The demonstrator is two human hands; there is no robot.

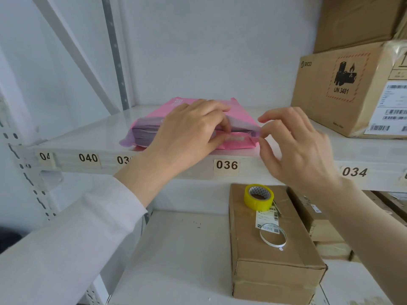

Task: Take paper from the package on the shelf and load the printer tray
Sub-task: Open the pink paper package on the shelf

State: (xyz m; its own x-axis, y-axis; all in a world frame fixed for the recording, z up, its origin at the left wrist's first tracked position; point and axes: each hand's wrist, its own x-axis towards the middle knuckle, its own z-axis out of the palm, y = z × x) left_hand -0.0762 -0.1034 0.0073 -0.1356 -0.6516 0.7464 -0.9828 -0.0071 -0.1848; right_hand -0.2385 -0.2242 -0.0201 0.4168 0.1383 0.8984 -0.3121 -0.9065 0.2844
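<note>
A pink paper package (154,116) lies flat on the white shelf (88,137) above the label 036. Its near end is torn open and the edge of the white paper stack (145,134) shows inside. My left hand (187,133) rests over the opening, fingers curled into it and pinching the upper wrapper flap. My right hand (295,146) is at the package's right front corner, thumb and forefinger pinching the wrapper edge (256,130). No printer is in view.
A large brown PICO carton (343,89) stands on the same shelf to the right, another carton above it. On the lower shelf, a brown box (271,260) carries a yellow tape roll (258,197) and a thin ring. More boxes lie at right.
</note>
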